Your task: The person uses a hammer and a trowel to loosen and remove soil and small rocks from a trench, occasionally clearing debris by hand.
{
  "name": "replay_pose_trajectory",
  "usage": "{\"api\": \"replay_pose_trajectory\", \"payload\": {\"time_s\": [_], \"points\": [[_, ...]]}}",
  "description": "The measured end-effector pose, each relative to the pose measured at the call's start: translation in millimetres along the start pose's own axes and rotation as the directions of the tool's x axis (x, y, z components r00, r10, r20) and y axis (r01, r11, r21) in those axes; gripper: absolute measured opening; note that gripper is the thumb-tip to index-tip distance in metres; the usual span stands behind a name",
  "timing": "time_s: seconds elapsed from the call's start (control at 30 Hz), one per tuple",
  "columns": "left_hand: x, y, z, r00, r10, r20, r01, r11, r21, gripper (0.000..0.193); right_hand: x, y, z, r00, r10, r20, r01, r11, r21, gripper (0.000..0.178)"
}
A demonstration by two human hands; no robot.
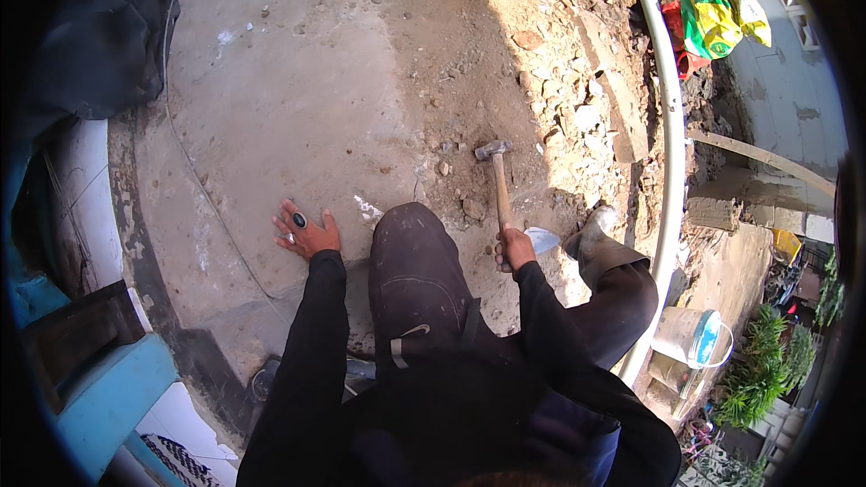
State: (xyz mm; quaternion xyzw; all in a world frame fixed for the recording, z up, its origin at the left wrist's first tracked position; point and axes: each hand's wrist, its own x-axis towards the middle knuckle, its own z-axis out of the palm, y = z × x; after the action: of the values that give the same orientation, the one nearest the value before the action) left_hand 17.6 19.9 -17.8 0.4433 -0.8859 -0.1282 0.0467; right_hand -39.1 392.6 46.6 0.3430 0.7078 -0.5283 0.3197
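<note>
While bent low over a dusty concrete slab [289, 81], gripping a wooden-handled hammer [502, 185] by the lower shaft with the right hand [516, 251], closed firmly round the wood. Pointing the metal head [492, 150] away from the body, at the shaded edge of the broken ground [465, 182]; cannot tell whether resting on it or just above. Spreading the left hand [313, 237] palm down on the slab, empty and splayed wide, with a dark oval ring [299, 219] worn on it. With both hands well apart, on either side of a dark-trousered knee [413, 230]. Just beside the right hand, showing a pale flat blade [542, 240]; cannot tell whether gripped too or lying behind. To the right, planting a muddy boot [595, 239] next to sunlit rubble [582, 113], with a long white pipe [669, 108] curving past. Beyond the pipe, backed by a green-and-yellow bag [713, 25] farther up and, lower down, by a white bucket [678, 335] and leafy plants [765, 361]. Bordered at left by a thin cable [194, 168] and a black sheet [99, 27].
</note>
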Motion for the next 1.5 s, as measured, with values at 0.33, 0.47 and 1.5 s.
{"api": "replay_pose_trajectory", "payload": {"time_s": [0.33, 0.47, 1.5], "points": [[3, 16, -9, 0.998, 0.044, 0.033, -0.045, 0.999, 0.017, 0.092, 116, -36, 26, 0.848, -0.412, -0.332, 0.439, 0.898, 0.008, 0.037], [4, 0, -6, 0.999, -0.002, 0.048, -0.001, 0.999, 0.048, 0.092, 55, -53, -2, 0.993, 0.058, 0.099, -0.074, 0.983, 0.167, 0.038], [2, 2, 0, 0.999, 0.043, -0.01, -0.042, 0.994, 0.103, 0.089, 39, -9, 19, 0.979, 0.042, 0.2, -0.129, 0.885, 0.448, 0.039]]}}
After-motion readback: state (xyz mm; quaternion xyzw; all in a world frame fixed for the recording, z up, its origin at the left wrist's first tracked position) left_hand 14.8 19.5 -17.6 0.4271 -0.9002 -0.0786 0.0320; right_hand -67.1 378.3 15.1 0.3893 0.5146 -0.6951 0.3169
